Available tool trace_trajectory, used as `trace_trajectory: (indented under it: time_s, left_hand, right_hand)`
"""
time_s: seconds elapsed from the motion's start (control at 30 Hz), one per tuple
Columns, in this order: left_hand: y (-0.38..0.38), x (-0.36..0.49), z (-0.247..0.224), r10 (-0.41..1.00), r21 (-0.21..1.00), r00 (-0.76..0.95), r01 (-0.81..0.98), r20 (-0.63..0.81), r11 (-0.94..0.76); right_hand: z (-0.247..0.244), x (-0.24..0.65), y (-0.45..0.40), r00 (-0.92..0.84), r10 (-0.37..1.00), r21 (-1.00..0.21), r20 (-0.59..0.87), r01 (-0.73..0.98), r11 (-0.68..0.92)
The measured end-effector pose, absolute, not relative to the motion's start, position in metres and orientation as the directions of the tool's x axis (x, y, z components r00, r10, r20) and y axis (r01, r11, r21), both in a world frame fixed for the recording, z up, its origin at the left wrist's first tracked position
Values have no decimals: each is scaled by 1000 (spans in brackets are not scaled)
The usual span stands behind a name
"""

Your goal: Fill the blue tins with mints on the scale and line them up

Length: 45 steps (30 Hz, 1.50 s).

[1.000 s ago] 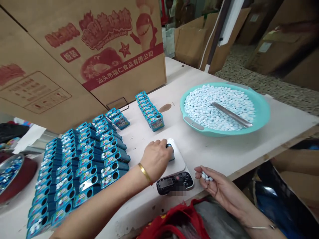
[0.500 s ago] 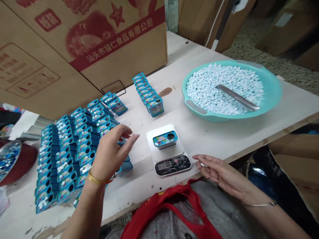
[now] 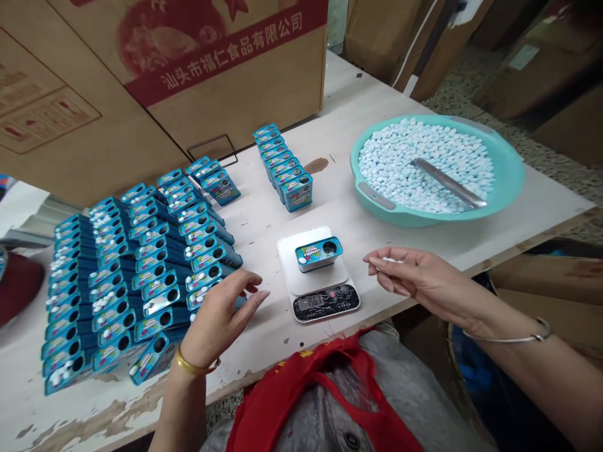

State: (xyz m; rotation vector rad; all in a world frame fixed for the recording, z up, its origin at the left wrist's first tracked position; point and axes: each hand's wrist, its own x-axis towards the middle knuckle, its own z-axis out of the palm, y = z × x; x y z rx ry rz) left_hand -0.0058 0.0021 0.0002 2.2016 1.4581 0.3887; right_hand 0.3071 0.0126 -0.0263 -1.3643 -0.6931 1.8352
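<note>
A blue tin (image 3: 318,253) with a dark round hole in its top stands on the white digital scale (image 3: 301,279), one white candy on its lid. The display (image 3: 311,301) shows digits. Left of the scale, my left hand (image 3: 223,314) is empty, thumb and fingers apart, beside the rows of tins (image 3: 155,263). To the right of the scale, my right hand (image 3: 409,273) has its fingers closed on small white candies (image 3: 390,260). The turquoise basin (image 3: 400,213) beyond it holds many pale blue and white candies with a metal scoop (image 3: 447,182) on them.
A large cardboard box (image 3: 226,113) stands at the back left. In front of it is a short row of tins (image 3: 296,191). A dark red bowl (image 3: 19,282) is at the left edge. Boxes (image 3: 546,301) lie right of the table's edge.
The view has shifted slightly. The scale's display has changed, and a white candy now shows on the tin's lid. My right hand has moved up and its fingers have drawn together.
</note>
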Motion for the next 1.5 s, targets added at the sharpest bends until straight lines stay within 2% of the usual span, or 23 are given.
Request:
trace_trajectory:
  time_s: [0.17, 0.3, 0.43, 0.57, 0.67, 0.83, 0.97, 1.07, 1.27, 1.5]
  left_hand:
    - [2, 1, -6, 908, 569, 420, 744, 11, -351]
    - [8, 21, -18, 917, 620, 388, 698, 93, -358]
    - [24, 45, -46, 922, 641, 336, 668, 193, -378]
    - [44, 61, -70, 913, 651, 356, 649, 199, -395]
    - [49, 71, -67, 864, 553, 450, 671, 226, -494]
    - [37, 81, -43, 691, 150, 639, 689, 338, -710]
    - [29, 76, -36, 567, 15, 673, 638, 475, -770]
    - [28, 70, -39, 559, -20, 662, 654, 499, -756]
    - [26, 65, -50, 630, 6, 586, 730, 509, -683]
    - [26, 68, -47, 597, -18, 551, 743, 584, -669]
  right_hand:
    - [2, 290, 38, -184, 875, -865, -447, -161, -476]
    - [2, 278, 41, -233, 870, -840, -435, -243, -485]
    - [-22, 268, 24, -129, 866, -733, -483, -482, -481]
    - [-50, 249, 4, -98, 753, -513, -650, -674, -531]
    - [-60, 233, -1, -126, 721, -386, -681, -775, -500]
    - [-56, 222, 8, -64, 708, -302, -703, -875, -378]
    - [-50, 221, 12, -78, 667, -258, -741, -884, -390]
    - [-49, 219, 12, -108, 669, -231, -736, -888, -397]
    - [-51, 219, 14, -138, 676, -213, -724, -887, -410]
    - [-48, 225, 15, -155, 701, -239, -696, -871, -429]
